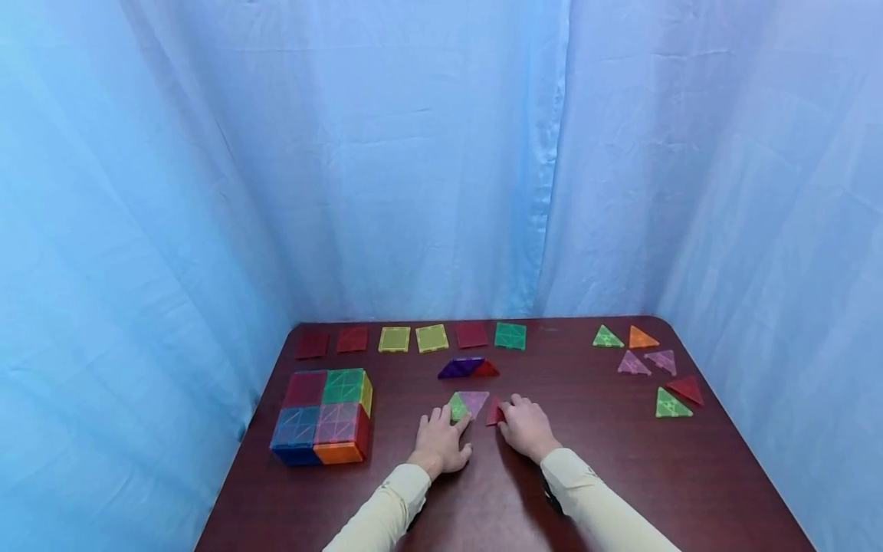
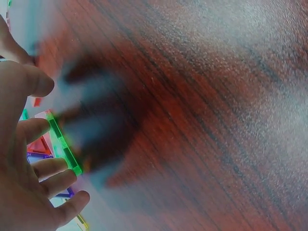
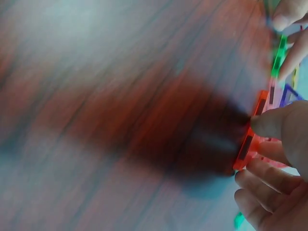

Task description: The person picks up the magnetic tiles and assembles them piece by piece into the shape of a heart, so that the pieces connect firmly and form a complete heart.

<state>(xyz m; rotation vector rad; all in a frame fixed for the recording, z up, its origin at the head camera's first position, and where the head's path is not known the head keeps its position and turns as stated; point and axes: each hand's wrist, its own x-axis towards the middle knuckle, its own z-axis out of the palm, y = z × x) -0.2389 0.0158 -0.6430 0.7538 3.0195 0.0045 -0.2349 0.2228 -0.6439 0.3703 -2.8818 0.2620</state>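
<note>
In the head view, my left hand [image 1: 440, 441] rests at the front of a green triangular magnetic tile [image 1: 457, 405], its fingertips touching it and the thumb spread to the side. Joined to that tile's right side is a pale pink triangular tile [image 1: 474, 399]. My right hand [image 1: 528, 429] pinches a red triangular tile [image 1: 493, 415] just right of the pair, with a small gap between. In the right wrist view the thumb presses the near edge of the red tile [image 3: 248, 147]. The green tile's edge [image 2: 64, 147] shows beside the left fingers in the left wrist view.
Behind the hands lie joined purple [image 1: 461, 368] and red [image 1: 486, 369] tiles. A block of coloured square tiles [image 1: 302, 423] stands at left. Square tiles [image 1: 395, 339] line the back edge; several loose triangles [image 1: 672, 404] lie at right. Blue curtains [image 1: 414, 169] enclose the table.
</note>
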